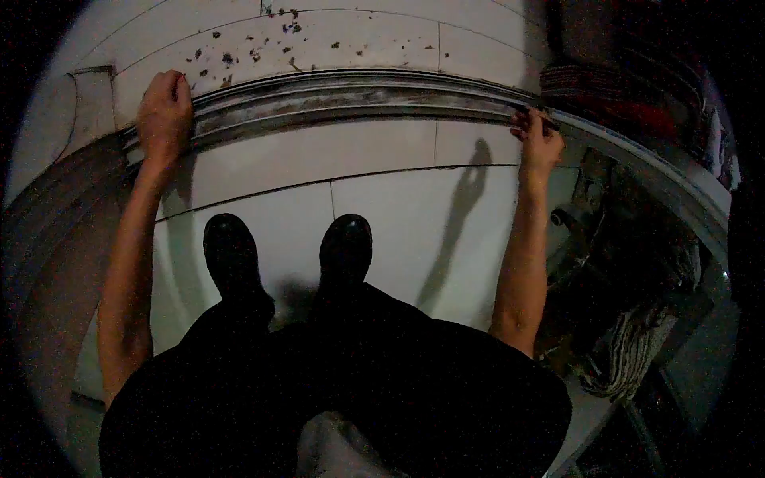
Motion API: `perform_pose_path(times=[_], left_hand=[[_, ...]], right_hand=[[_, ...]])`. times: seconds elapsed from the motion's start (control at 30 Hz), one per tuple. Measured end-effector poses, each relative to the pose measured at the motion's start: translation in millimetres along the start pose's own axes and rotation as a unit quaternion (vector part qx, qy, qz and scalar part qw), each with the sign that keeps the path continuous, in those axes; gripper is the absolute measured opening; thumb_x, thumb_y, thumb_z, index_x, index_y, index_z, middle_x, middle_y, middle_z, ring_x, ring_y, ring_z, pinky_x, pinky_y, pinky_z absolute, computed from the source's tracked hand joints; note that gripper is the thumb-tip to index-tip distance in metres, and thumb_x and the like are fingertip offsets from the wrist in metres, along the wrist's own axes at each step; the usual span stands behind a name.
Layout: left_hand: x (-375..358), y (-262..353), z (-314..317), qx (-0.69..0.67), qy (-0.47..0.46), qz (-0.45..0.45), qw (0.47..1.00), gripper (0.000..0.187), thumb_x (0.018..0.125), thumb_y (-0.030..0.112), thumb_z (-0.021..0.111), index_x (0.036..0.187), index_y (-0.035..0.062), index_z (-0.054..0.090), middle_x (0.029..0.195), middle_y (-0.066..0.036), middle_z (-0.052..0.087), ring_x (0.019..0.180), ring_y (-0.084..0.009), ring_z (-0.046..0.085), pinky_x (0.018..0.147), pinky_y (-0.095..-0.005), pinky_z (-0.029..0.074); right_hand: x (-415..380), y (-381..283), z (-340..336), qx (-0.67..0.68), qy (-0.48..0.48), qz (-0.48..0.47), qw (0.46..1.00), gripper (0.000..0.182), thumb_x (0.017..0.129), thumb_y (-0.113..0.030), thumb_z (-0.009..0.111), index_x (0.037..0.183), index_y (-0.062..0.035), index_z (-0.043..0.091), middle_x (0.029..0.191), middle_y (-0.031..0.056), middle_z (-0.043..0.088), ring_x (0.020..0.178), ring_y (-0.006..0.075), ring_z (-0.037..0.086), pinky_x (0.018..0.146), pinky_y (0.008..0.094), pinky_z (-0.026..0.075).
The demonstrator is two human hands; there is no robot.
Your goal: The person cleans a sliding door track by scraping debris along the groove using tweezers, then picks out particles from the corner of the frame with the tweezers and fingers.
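A long grooved metal track, dusty along its middle, runs across the tiled floor in front of my feet. My left hand is at the track's left end, its fingers curled closed. A tiny red spot shows by its fingertips; what they hold, if anything, is hidden. My right hand is beside the track's right end, thumb and fingers drawn together in a pinch. Whatever lies between those fingers is too dark and small to make out.
Dark bits of dirt are scattered on the tiles beyond the track. My black shoes stand on the near tiles. A frayed light-coloured mop head or cloth bundle lies at right among dark clutter. Striped, folded fabric sits at upper right.
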State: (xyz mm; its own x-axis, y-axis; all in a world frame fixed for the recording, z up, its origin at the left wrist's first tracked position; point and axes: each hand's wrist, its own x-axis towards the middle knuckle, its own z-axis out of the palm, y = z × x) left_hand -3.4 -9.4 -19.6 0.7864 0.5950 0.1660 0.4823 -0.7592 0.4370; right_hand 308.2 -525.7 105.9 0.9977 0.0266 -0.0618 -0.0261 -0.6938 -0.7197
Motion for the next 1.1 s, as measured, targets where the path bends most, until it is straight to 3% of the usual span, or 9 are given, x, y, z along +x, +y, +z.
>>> perform_pose_path(times=[0.1,0.3,0.47,0.8,0.9,1.0,1.1], left_hand=[[-1,-1,-2,-0.009,-0.008,-0.001,1.0,0.02,0.1,0.023,0.056,0.102,0.0056,0.066,0.098,-0.015,0.066,0.09,-0.0404,0.066,0.077,-0.0498,0.051],[-4,4,-9,-0.008,-0.001,-0.001,1.0,0.018,0.1,0.02,0.057,0.103,0.0053,0.066,0.099,-0.015,0.067,0.089,-0.0396,0.066,0.077,-0.0475,0.051],[-3,7,-15,0.01,-0.042,-0.021,0.999,0.027,0.105,0.026,0.053,0.109,0.0034,0.067,0.107,-0.018,0.068,0.099,-0.0389,0.068,0.086,-0.0458,0.053],[-1,5,-13,0.014,-0.042,-0.019,0.999,0.024,0.103,0.025,0.055,0.108,0.0048,0.067,0.104,-0.017,0.068,0.095,-0.0386,0.068,0.083,-0.0465,0.053],[-1,7,-11,0.003,-0.01,-0.003,1.0,0.018,0.1,0.021,0.057,0.103,0.0058,0.067,0.098,-0.015,0.067,0.089,-0.0385,0.067,0.077,-0.0475,0.052],[-2,8,-10,0.003,-0.007,-0.007,1.0,0.018,0.1,0.021,0.057,0.103,0.0058,0.067,0.097,-0.015,0.067,0.088,-0.0386,0.067,0.077,-0.0478,0.052],[0,5,-8,-0.009,-0.014,-0.004,1.0,0.018,0.1,0.021,0.057,0.102,0.0056,0.066,0.096,-0.015,0.066,0.087,-0.0386,0.066,0.076,-0.0478,0.052]], right_hand=[[-19,-9,0,0.065,-0.038,0.048,0.996,0.03,0.105,-0.021,0.062,0.114,0.0072,0.067,0.103,0.0177,0.074,0.093,0.0258,0.076,0.076,0.0376,0.063],[-21,2,4,0.083,-0.077,0.059,0.992,0.031,0.106,-0.023,0.062,0.113,0.0065,0.066,0.102,0.0165,0.074,0.092,0.0243,0.076,0.077,0.0373,0.063],[-22,-1,11,0.009,-0.069,0.034,0.997,0.033,0.106,-0.024,0.061,0.114,0.0078,0.066,0.103,0.0185,0.075,0.092,0.0249,0.076,0.077,0.0372,0.064],[-14,-1,16,-0.136,-0.055,-0.06,0.987,0.034,0.103,-0.022,0.064,0.1,0.0102,0.073,0.087,0.0157,0.078,0.079,0.0201,0.077,0.076,0.0319,0.061],[-12,-8,14,-0.17,-0.077,-0.008,0.982,0.036,0.104,-0.025,0.064,0.106,0.0095,0.072,0.091,0.0152,0.078,0.082,0.0207,0.077,0.078,0.0325,0.061],[-17,-10,23,0.149,-0.058,0.001,0.987,0.037,0.104,-0.028,0.066,0.112,0.0084,0.071,0.096,0.0144,0.077,0.087,0.0207,0.076,0.08,0.0319,0.059],[-9,-18,34,0.115,-0.041,-0.014,0.992,0.036,0.104,-0.027,0.068,0.115,0.0075,0.07,0.1,0.0138,0.076,0.092,0.0209,0.075,0.082,0.0318,0.059]])
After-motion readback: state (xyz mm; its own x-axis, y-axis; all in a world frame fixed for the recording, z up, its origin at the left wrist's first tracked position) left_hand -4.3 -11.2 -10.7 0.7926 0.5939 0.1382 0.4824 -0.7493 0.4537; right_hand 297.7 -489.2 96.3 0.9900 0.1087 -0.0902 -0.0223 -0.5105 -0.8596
